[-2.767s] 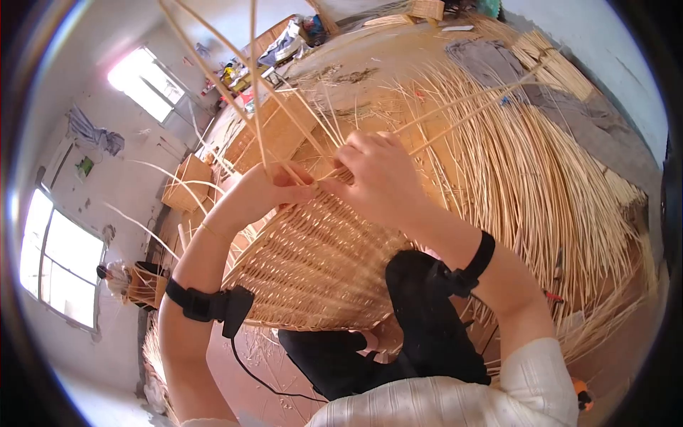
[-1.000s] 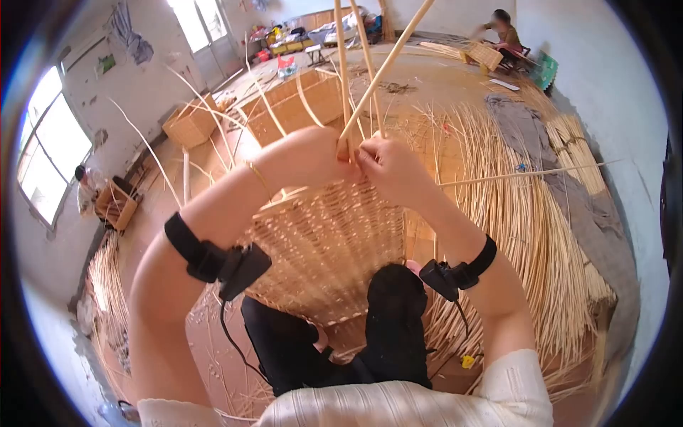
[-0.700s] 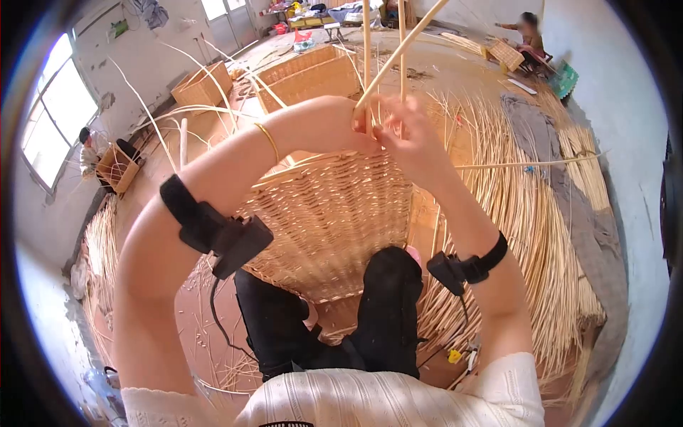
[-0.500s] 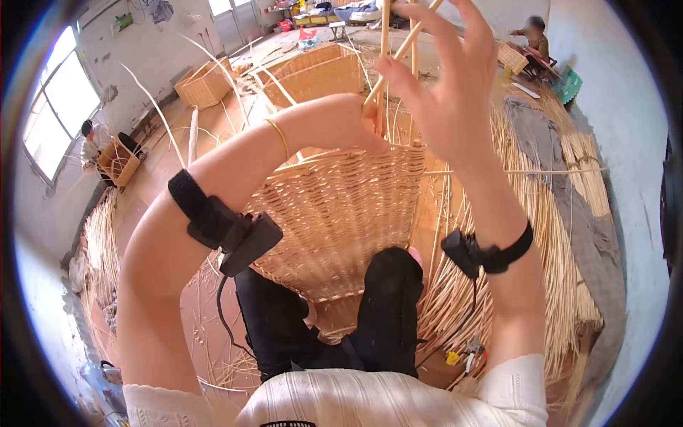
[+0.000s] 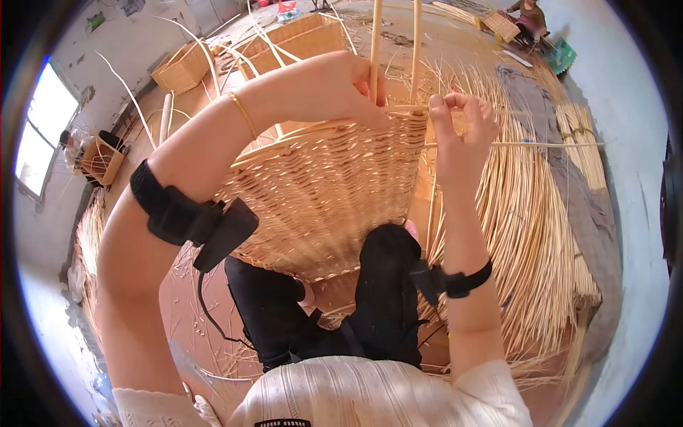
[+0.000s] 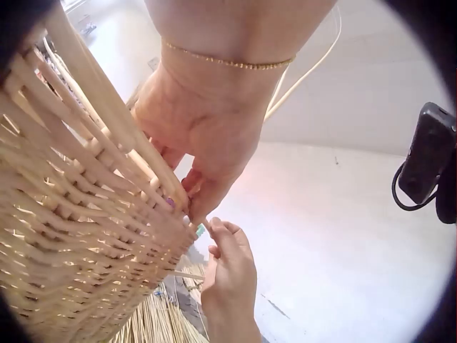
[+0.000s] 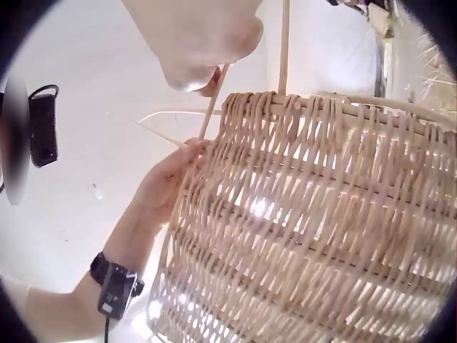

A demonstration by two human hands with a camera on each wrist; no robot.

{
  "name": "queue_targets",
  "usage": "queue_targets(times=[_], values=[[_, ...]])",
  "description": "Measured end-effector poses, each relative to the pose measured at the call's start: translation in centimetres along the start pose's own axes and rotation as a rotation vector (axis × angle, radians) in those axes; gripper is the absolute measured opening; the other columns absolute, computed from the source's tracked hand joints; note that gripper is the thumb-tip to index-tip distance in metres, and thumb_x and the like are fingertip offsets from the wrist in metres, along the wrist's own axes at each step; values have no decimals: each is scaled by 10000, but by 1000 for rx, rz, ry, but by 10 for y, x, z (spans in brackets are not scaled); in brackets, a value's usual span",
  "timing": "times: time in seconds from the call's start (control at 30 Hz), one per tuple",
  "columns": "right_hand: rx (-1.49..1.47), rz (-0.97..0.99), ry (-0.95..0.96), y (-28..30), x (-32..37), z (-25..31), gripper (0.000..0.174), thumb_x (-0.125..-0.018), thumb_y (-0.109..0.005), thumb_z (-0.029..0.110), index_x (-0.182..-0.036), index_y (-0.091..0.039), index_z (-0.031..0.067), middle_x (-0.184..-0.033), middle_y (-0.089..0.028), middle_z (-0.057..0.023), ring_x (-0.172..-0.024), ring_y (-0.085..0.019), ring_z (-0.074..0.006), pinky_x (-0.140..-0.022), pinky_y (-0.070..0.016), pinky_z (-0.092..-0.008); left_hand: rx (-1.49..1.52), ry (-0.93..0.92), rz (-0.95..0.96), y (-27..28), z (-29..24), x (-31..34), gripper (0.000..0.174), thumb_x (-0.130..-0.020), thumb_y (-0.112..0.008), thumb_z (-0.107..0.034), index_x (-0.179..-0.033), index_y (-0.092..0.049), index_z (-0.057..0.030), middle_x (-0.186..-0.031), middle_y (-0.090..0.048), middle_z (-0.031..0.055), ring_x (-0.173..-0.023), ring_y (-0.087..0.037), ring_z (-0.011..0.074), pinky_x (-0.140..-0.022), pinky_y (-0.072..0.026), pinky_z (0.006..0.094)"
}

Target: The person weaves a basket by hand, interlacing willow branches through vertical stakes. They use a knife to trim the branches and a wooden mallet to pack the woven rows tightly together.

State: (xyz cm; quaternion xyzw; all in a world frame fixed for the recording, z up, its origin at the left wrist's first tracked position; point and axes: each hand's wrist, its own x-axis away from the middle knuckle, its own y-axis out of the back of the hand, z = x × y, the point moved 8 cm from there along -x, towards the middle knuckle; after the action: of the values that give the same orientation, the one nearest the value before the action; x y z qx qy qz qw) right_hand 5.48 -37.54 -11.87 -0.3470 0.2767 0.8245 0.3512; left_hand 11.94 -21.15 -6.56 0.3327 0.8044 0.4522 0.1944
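The left hand, pinching the rim, steadies the wicker basket just below both grips, while the right hand, thumb and finger closed on a rod, best keeps it taut and low.

The person wears a cream, short-sleeved knit top with fine lengthwise ribbing and small openwork. The left sleeve ends in a wavy edge. A black strip with pale marks shows low on the front. The trousers are black. A thin, gold-coloured beaded bracelet circles the wrist by the left hand. Each forearm has a black strap and boxy camera; a black cable leaves the left camera.
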Motion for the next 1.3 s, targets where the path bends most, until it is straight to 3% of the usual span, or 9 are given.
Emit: queue_targets(times=[0.03,0.27,0.37,0.43,0.63,0.8,1.0,1.1,1.3], values=[[-57,-18,-107,0,6,-9,184,-871,-709,279,-862,-652,104,-1009,-512,-72,-1052,-398,-280,-962,-314,-452,0,-15,-16,1,-1,1,312,-818,-782,-285,-951,-678,-22,-812,-644,2,-767,-581,75,-703,-462,249],[-64,-9,-75,7,5,-7,245,-864,-730,343,-853,-695,100,-1018,-542,-56,-1030,-410,-271,-975,-304,-455,-33,-24,-19,4,-1,-4,359,-826,-784,-359,-941,-686,-33,-832,-661,0,-770,-591,91,-700,-472,255],[-87,8,-9,14,2,-8,226,-854,-738,344,-875,-724,119,-996,-574,-16,-1022,-431,-261,-977,-301,-447,-102,151,85,-3,2,-18,384,-843,-766,-395,-970,-698,-39,-813,-656,6,-747,-585,89,-698,-463,246],[-23,33,40,19,-1,-9,205,-847,-743,336,-881,-732,134,-983,-590,2,-1036,-441,-254,-974,-304,-440,-153,124,122,-9,2,-31,344,-859,-756,-364,-990,-705,-50,-836,-668,8,-786,-598,79,-735,-473,247],[122,132,196,24,-13,-7,152,-823,-750,320,-870,-733,176,-913,-628,20,-1081,-496,-214,-970,-312,-440,183,23,99,-21,-14,-32,276,-902,-717,-311,-1017,-713,-60,-875,-664,-18,-818,-581,61,-750,-458,241],[64,273,262,18,-20,-7,140,-845,-719,280,-891,-712,148,-895,-634,-3,-948,-608,-203,-922,-401,-449,210,172,56,-22,-13,-30,246,-904,-705,-268,-1008,-711,-45,-917,-677,-23,-881,-595,72,-838,-448,239],[76,392,372,16,-30,4,135,-851,-682,226,-915,-708,110,-867,-655,-48,-897,-648,-217,-794,-496,-389,301,173,-39,-25,-10,-28,219,-901,-704,-221,-999,-711,-25,-909,-691,10,-857,-607,75,-805,-465,232],[279,479,409,11,-22,24,124,-836,-646,138,-940,-698,95,-881,-664,-69,-925,-652,-243,-770,-532,-395,375,234,-96,-29,-9,-25,198,-902,-700,-199,-1002,-714,-30,-912,-692,9,-867,-609,72,-817,-468,233],[372,596,422,10,-25,55,116,-787,-638,103,-876,-707,73,-783,-696,-90,-795,-708,-251,-665,-554,-385,486,144,-102,-29,-8,-23,248,-913,-678,-170,-1089,-704,1,-991,-711,19,-915,-633,85,-872,-474,245]])
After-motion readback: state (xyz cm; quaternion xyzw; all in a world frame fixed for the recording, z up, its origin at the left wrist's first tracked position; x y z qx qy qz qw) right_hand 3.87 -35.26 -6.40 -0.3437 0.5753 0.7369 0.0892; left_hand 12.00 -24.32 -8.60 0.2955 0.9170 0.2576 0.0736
